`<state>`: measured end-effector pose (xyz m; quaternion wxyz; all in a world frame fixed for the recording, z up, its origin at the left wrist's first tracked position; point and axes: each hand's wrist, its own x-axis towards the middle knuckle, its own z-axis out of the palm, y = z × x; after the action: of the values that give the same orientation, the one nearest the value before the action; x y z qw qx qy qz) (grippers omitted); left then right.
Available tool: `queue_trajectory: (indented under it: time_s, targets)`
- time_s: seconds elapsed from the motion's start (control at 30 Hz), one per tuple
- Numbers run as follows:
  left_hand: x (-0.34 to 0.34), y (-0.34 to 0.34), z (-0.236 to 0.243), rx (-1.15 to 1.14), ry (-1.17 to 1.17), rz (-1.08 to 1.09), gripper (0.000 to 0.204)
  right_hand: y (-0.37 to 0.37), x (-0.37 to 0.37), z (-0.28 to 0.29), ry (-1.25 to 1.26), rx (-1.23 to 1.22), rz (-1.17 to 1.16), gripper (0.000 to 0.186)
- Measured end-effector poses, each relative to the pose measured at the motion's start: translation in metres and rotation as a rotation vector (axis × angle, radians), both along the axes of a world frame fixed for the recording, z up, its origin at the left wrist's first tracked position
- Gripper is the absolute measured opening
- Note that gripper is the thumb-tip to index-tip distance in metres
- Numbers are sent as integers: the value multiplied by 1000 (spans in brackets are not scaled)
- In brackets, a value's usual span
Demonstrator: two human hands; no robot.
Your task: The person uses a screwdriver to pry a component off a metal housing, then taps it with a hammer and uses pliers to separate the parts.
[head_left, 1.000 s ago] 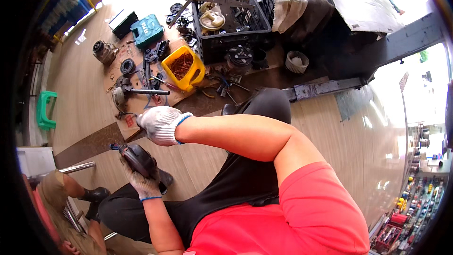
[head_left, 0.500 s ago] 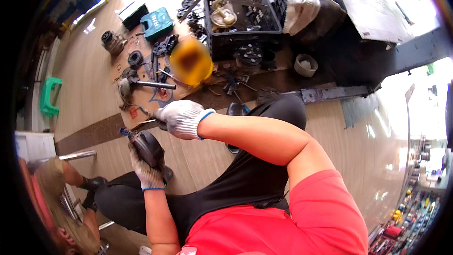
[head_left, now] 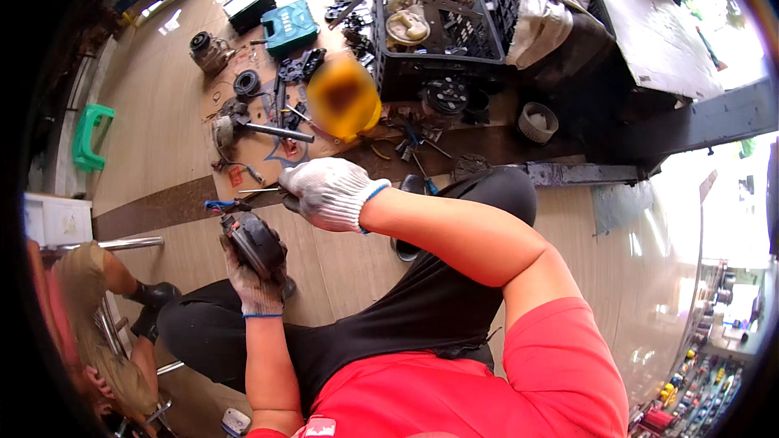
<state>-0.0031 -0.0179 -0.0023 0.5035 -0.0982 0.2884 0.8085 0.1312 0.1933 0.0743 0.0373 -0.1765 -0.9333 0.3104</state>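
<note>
Hands (head_left: 251, 288) (head_left: 334, 193) farther apart, thin tool (head_left: 261, 190) crosswise, tip leftward.

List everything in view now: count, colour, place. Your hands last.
Rounded part: 1, black, in the left hand
Thin tool: 1, silver shaft, in the right hand
Cardboard: at least 1 sheet, tan, on the floor
Loose parts: many, mostly dark, on the cardboard
Case: 1, teal, upper left
Crate: at least 1, black, top middle
Container: 1, yellow, blurred, left of the crate
Round tub: 1, off-white, right of the crate
Cloth: 1 heap, beige, upper right
Beam: 1, grey, far right
Stool: 1, green, far left
Shelf goods: many, mixed colours, lower right
Other person: 1, brown trousers, lower left
Shirt: 1, red, bottom
Legs: 2, black trousers, lower middle
Hands: 2, whitish gloves, left of centre
</note>
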Motion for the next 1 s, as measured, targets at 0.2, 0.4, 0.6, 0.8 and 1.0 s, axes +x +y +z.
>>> queue_trajectory:
  time_s: [0.2,0.4,0.6,0.8,1.0]
  targets:
    - [2,7,8,-152,87,21,57,-1,-2,3,-66,-30,-13,18]
    - [10,13,14,-248,153,-65,52,1,3,5,-127,-5,25,22]
    - [-10,4,-26,-186,248,-149,51,18,0,32,-85,95,-15,25]
    - [5,22,-13,-319,258,-100,47,142,-16,-7,161,-81,-634,23]
    - [-27,14,-36,-352,299,-20,44,243,68,-50,812,-994,-1593,24]
